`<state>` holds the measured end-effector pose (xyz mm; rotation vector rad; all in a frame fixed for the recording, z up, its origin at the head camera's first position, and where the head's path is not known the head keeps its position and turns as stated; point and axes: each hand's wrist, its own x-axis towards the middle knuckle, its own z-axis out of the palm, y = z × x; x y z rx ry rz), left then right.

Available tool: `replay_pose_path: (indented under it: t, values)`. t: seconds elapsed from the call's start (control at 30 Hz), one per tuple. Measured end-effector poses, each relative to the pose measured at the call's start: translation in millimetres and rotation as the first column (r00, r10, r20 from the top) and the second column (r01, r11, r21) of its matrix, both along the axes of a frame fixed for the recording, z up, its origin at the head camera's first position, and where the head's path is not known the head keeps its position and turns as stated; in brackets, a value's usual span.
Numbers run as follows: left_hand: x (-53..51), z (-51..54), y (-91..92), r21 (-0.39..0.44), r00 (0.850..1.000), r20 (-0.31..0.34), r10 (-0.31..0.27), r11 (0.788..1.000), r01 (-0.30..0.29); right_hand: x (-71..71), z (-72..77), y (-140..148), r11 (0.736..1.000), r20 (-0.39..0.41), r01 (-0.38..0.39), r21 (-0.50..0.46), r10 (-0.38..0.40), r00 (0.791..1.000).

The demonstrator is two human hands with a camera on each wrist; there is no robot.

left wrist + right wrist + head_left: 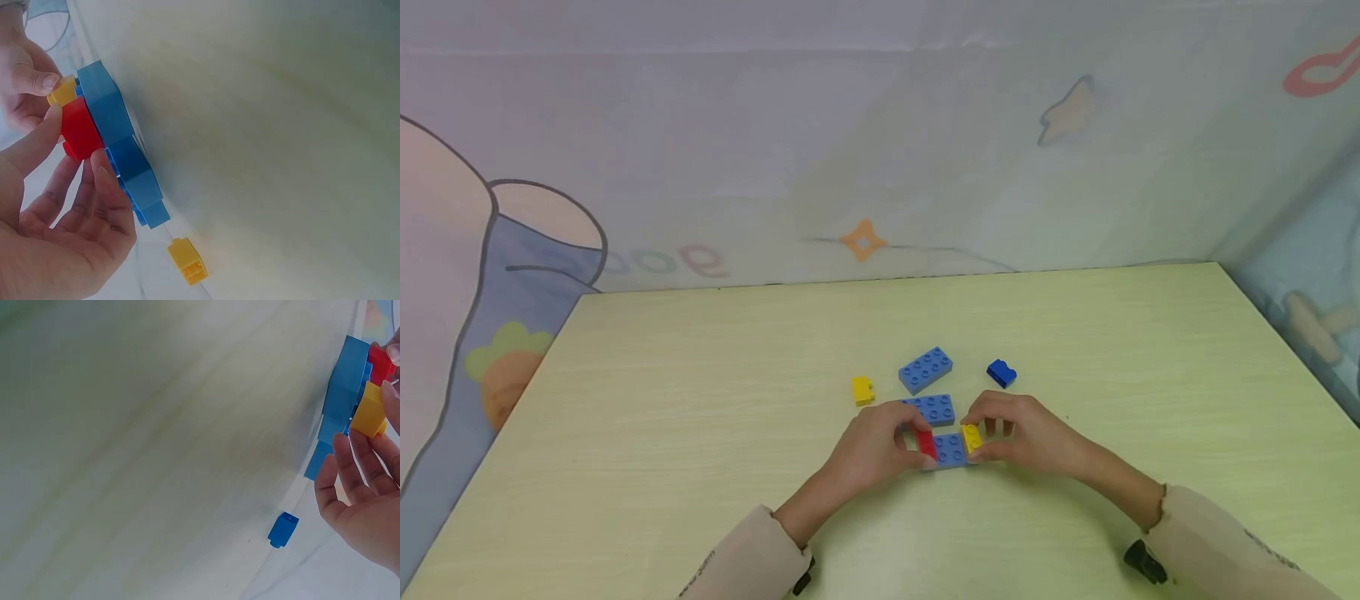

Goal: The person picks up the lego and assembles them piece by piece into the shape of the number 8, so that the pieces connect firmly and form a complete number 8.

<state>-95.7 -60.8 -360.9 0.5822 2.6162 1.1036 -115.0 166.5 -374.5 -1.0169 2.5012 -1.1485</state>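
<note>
A red brick (927,444) is pinched between thumb and fingers of my left hand (874,446), at the left end of a long blue brick (951,450). My right hand (1028,433) pinches a yellow brick (972,437) at that brick's right end. In the left wrist view the red brick (82,128) stands against the blue brick's studded side. The right wrist view has the yellow brick (369,410) slightly tilted; whether it is pressed fully down I cannot tell.
Just behind the hands lies a second long blue brick (934,409), with another (926,370) angled farther back. A small yellow brick (862,391) is at the left, a small dark blue brick (1002,373) at the right. All rest on the pale table (700,400).
</note>
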Motion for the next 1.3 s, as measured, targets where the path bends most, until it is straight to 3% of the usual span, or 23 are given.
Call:
replay_pose_path:
  t: [0.33, 0.87, 1.3]
  values:
    - [-0.3, 1.0, 0.1, 0.008, 1.000, 0.008, -0.007, 1.000, 0.007, 3.9, 3.1, 0.3, 1.000, 0.008, 0.013, 0.016, -0.013, 1.000]
    - [0.6, 2.4, 1.0, 0.014, 1.000, 0.007, -0.005, 1.000, 0.005, 3.1, -3.9, 0.4, 1.000, -0.070, 0.001, -0.020, -0.002, 0.998]
    - [-3.4, 5.9, -1.2, -0.032, 0.998, 0.042, -0.043, 0.999, 0.044, 3.3, -0.8, 0.1, 1.000, -0.040, 0.008, -0.005, -0.008, 0.999]
